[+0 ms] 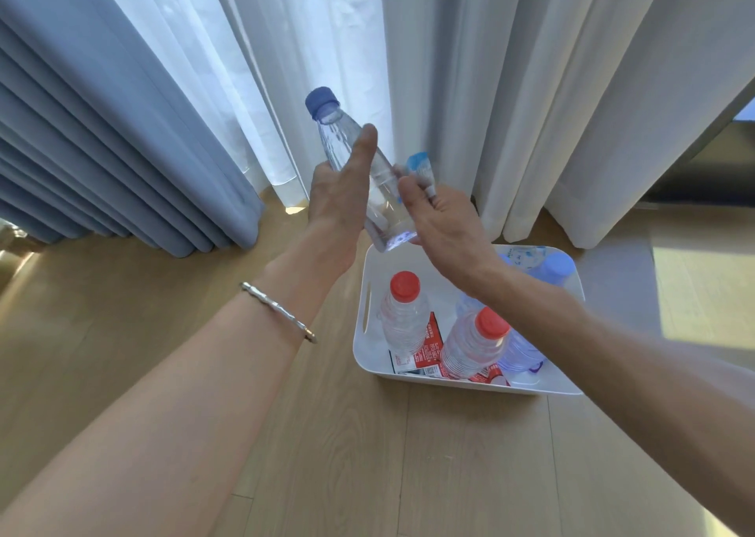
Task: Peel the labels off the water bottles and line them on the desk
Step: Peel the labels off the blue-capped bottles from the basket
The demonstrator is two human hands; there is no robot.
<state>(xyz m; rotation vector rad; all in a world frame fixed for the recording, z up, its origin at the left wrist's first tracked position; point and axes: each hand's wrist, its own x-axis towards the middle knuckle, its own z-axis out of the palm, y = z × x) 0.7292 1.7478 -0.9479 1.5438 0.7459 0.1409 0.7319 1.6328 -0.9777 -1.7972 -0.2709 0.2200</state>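
The fingers of the left hand (339, 193) lie behind the bottle (347, 148); only the thumb shows. Most fingers of the right hand (445, 226) are hidden by the back of that hand, and the lower part of the label (421, 168) disappears behind it. The right forearm covers parts of the pale bottles (519, 352) in the bin (367, 348). Print on the red labels (429, 344) is too small to read. Both forearms are cut off at the frame edges. A dark object (711, 160) at the right edge is cut off and cannot be identified.
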